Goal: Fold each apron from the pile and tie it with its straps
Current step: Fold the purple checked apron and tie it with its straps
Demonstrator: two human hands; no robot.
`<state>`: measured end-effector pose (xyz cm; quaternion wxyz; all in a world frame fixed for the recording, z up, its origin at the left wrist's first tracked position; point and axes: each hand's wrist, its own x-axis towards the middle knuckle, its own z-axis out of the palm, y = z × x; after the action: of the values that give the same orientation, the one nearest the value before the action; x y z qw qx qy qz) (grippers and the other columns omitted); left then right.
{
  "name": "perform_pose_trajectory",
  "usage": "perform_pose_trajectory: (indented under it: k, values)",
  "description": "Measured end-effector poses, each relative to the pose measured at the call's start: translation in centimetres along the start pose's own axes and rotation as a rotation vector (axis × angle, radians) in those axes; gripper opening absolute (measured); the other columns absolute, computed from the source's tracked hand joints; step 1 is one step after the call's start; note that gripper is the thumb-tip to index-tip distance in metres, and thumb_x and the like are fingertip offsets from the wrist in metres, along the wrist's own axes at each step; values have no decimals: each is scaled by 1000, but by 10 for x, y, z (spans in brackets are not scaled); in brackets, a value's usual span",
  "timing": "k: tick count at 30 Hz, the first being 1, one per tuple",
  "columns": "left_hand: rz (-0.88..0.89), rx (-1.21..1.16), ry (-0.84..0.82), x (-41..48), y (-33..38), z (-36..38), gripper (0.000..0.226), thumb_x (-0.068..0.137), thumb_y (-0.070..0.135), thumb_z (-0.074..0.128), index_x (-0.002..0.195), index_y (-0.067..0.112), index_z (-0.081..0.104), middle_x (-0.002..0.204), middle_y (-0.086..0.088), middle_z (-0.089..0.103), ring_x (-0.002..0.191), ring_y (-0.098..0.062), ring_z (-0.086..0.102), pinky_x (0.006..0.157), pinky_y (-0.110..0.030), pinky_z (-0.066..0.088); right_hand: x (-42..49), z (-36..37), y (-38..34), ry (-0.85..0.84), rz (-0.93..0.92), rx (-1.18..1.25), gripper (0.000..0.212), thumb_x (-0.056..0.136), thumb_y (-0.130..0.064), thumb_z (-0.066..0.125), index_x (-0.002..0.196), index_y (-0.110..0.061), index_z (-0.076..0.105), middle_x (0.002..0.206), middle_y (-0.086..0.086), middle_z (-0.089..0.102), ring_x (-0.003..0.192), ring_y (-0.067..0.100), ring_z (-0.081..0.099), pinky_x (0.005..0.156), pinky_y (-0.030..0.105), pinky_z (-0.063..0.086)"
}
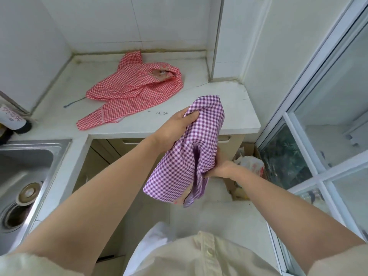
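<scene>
Purple apron runs lengthwise away from me; my left hand clutches its top, right hand pinches the side.

Matt checked cloth aprons, brushed metal sink, glossy wall tiles

The red apron sprawls over the middle of the tabletop, from the back edge almost to the front edge. Bare surface lies along the right end and in the back left corner. Tiled walls close off the back, and a column juts in at the back right corner. The sink cuts into the left side, with a bottle standing behind it. The purple apron hangs before the right front corner.
</scene>
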<state>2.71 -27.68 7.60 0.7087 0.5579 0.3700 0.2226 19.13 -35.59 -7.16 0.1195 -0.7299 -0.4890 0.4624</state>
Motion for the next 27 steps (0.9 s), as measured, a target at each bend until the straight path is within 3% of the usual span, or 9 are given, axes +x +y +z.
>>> perform_pose_trajectory:
  k: [2, 4, 6, 10, 13, 15, 20, 23, 27]
  values:
    - [-8, -131, 53, 2, 11, -10, 28, 102, 24, 48, 127, 15, 57, 113, -4, 72, 99, -21, 70, 81, -32, 57, 7, 2, -2, 26, -57, -42, 148, 24, -68, 89, 150, -30, 21, 150, -2, 35, 139, 24, 36, 116, 47, 33]
    - [12, -239, 111, 8, 18, -24, 28, 102, 23, 48, 128, 16, 55, 114, -6, 71, 98, -22, 71, 80, -32, 58, 5, 2, -14, -195, -64, -27, 120, 45, -64, 88, 146, -31, 34, 148, -2, 42, 136, 22, 41, 115, 47, 35]
    - [37, -306, 161, 16, 26, -38, 34, 102, 23, 49, 135, 14, 51, 119, -8, 69, 101, -24, 70, 82, -35, 58, 9, 8, -20, -361, -95, -28, 126, 46, -70, 85, 151, -33, 27, 154, -3, 35, 139, 19, 37, 117, 46, 32]
    - [64, -386, 203, 40, 36, -73, 37, 103, 25, 48, 136, 10, 51, 117, -10, 70, 100, -26, 70, 82, -37, 59, 46, 20, -40, -58, -32, 4, 138, 36, -75, 85, 150, -36, 19, 155, -5, 28, 143, 22, 28, 118, 52, 27]
    - [74, -418, 179, 59, 44, -99, 40, 103, 27, 46, 138, 8, 49, 123, -13, 66, 103, -28, 69, 80, -38, 58, 73, 14, -63, 186, -6, -10, 51, 69, -54, 72, 110, -28, 60, 115, 5, 60, 115, 28, 56, 98, 43, 47]
    - [70, -430, 200, 76, 49, -122, 39, 103, 28, 45, 136, 9, 51, 122, -13, 67, 104, -28, 69, 80, -38, 58, 86, 0, -83, 234, -2, -32, 16, 91, -29, 56, 82, -16, 57, 86, 7, 61, 91, 29, 62, 69, 30, 46]
    - [95, -292, 344, 120, 58, -205, 28, 103, 28, 45, 124, 13, 57, 113, -6, 70, 100, -23, 69, 82, -35, 57, 126, -43, -104, 262, 100, 95, 34, 102, -29, 47, 110, -2, 66, 110, 14, 67, 106, 34, 63, 93, 43, 48]
    - [59, -81, 514, 145, 57, -261, 19, 104, 23, 45, 119, 22, 56, 102, 7, 66, 95, -14, 65, 80, -29, 54, 153, -70, -126, 423, 137, 151, 34, 103, -25, 45, 114, -1, 66, 114, 19, 67, 108, 36, 61, 91, 39, 46]
    - [67, 194, 595, 167, 46, -321, 37, 102, 25, 48, 136, 11, 54, 132, -5, 60, 117, -21, 57, 107, -37, 43, 182, -107, -179, 612, 99, 2, 32, 102, -25, 40, 99, -5, 65, 102, 19, 65, 102, 36, 61, 78, 33, 42]
